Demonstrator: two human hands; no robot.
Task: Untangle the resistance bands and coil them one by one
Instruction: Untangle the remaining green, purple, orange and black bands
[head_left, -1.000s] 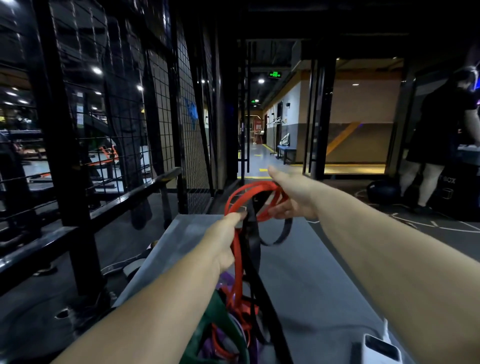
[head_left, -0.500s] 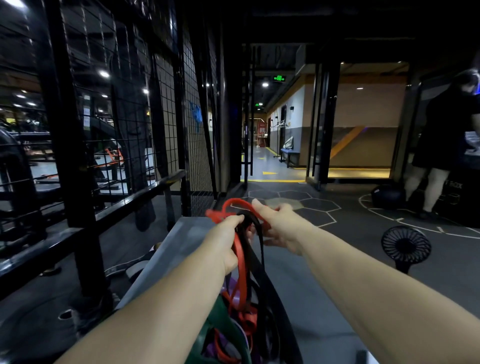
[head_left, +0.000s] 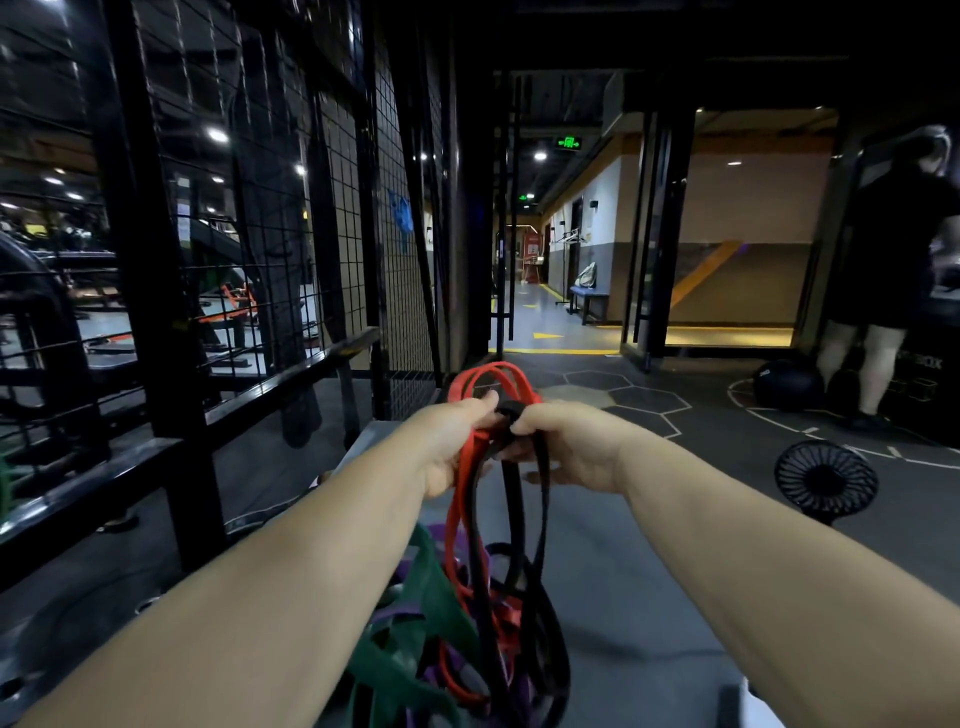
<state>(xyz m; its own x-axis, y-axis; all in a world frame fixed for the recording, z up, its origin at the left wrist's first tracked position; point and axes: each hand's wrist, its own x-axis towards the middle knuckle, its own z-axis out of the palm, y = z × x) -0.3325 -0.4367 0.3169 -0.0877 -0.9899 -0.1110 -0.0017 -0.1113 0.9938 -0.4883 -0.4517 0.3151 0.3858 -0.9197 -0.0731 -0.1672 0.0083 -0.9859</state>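
Observation:
A tangle of resistance bands lies on the grey bench (head_left: 613, 587) near me: a green band (head_left: 415, 623), a purple band (head_left: 441, 675), a red band (head_left: 462, 499) and a black band (head_left: 524, 545). My left hand (head_left: 457, 441) grips the red band, whose loops rise above my fingers. My right hand (head_left: 566, 447) pinches the black band right beside the left hand. Both bands hang down from my hands into the pile.
A black wire-mesh cage and rail (head_left: 249, 291) run along the left. A small black fan (head_left: 826, 480) stands on the floor at right. Farther right, a person (head_left: 893, 270) stands by a dark ball (head_left: 787, 384) and a box. A corridor opens ahead.
My right hand has come back from its far reach and closed in against the left hand. It now pinches the black band instead of stretching the red loop.

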